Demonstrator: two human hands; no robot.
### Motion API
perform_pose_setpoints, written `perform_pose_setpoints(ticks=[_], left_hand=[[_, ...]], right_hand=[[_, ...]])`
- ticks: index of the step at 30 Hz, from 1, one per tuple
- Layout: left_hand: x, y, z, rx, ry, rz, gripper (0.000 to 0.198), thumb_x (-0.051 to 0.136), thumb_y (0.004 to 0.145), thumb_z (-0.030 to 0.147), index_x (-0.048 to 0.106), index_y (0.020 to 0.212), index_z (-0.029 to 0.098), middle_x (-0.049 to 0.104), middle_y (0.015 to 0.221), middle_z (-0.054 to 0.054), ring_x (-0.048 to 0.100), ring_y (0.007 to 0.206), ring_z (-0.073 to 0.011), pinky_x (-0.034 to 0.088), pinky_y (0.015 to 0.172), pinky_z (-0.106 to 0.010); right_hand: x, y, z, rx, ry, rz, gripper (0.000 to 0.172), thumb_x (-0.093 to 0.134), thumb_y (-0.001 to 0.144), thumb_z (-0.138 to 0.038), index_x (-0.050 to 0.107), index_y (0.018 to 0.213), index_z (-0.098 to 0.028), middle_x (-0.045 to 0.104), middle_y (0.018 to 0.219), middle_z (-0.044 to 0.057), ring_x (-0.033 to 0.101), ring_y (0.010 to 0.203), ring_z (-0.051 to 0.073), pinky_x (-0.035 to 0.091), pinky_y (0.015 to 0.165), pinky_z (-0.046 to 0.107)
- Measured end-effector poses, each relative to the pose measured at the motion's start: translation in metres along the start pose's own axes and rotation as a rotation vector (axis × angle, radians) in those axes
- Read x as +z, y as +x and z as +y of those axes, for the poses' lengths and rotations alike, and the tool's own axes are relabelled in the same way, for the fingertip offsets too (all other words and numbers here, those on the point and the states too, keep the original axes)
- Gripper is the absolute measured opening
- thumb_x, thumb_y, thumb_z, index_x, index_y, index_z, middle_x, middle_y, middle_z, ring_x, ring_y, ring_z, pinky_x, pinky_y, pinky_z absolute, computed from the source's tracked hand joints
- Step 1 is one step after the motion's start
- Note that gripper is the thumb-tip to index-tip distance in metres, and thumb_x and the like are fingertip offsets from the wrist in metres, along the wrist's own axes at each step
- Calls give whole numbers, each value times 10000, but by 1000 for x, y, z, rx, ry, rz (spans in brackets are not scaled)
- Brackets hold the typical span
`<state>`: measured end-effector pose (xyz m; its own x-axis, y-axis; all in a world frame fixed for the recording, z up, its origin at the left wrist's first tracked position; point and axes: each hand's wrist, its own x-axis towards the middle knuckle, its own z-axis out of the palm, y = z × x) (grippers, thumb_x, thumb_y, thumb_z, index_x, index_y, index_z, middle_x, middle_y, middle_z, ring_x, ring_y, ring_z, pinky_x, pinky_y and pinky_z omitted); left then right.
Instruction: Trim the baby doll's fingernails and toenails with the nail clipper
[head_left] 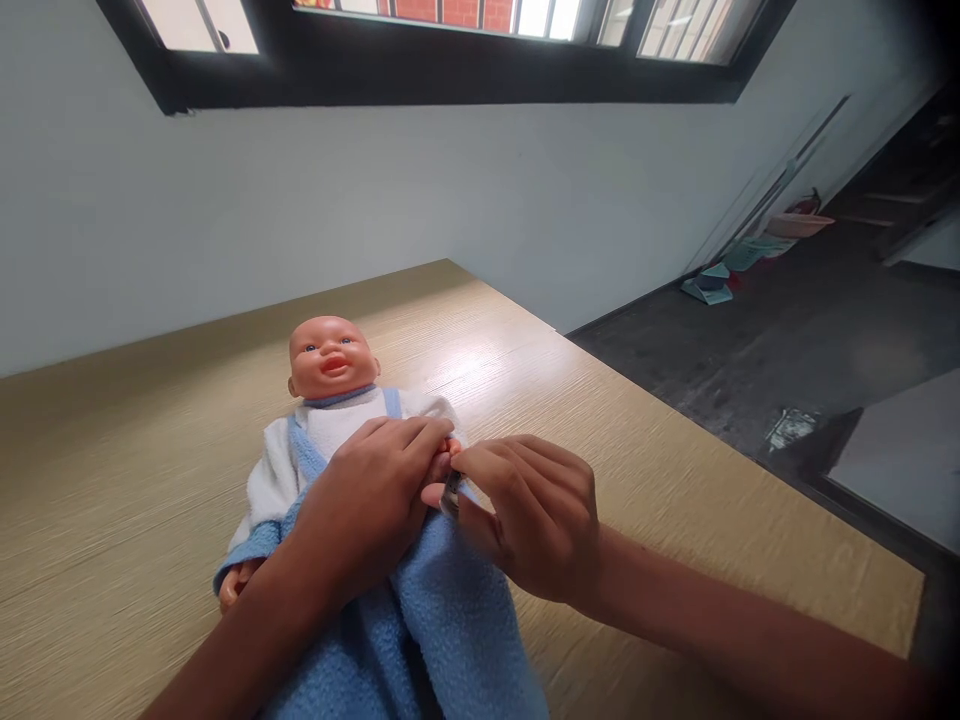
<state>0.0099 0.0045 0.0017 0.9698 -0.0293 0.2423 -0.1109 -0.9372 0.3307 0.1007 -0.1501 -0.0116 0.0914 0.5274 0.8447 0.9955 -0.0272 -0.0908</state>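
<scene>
A baby doll [334, 362] in a white top and blue fleece overalls [465, 620] lies face up on the wooden table. My left hand [367, 490] rests over its chest, with the fingers closed around the doll's small hand [450, 447] on the right side of the picture. Between the thumb and fingers of my right hand [529, 505] is a small shiny metal tool [451, 494], perhaps a nail clipper, held right by the doll's fingers. Whether the tool touches them is hard to tell. The doll's other hand [238, 583] lies beside my left forearm.
The wooden table [637, 440] meets a white wall [450, 190] under a dark-framed window [450, 60]. Past its right edge lies a dark floor [720, 370], with a dustpan [709, 284] and a pink basin [796, 224] along the wall.
</scene>
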Motion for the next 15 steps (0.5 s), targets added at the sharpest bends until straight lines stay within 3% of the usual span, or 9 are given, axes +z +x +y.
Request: perform_pose_setpoints(ticks=[3,8,15], left_hand=[[1,0,-2,7,-8,0,307,308,1059,317,575,1147,195,682,1155,-89,625,979,-278,501,881,-503],[0,0,0,-18,13,-8,309,307,1074,316,554,1225,207,680,1157,-67,618,1016,-266,491,899,-482],[-3,-1,2,21,66,-20,298,430,1043,320,515,1299,193,674,1161,-60,610,1000,-258,485,896,-461]], right_hand=[[1,1,1,63,46,15,71,600,967,-181,568,1027,-160,732,767,15,696,639,147,528,598,278],[-1,-14,9,202,203,96,359,603,987,-380,513,1214,-117,734,908,55,742,769,143,613,696,252],[-2,-40,13,219,391,78,396,714,919,-376,540,1195,-151,757,1003,89,769,878,164,655,765,242]])
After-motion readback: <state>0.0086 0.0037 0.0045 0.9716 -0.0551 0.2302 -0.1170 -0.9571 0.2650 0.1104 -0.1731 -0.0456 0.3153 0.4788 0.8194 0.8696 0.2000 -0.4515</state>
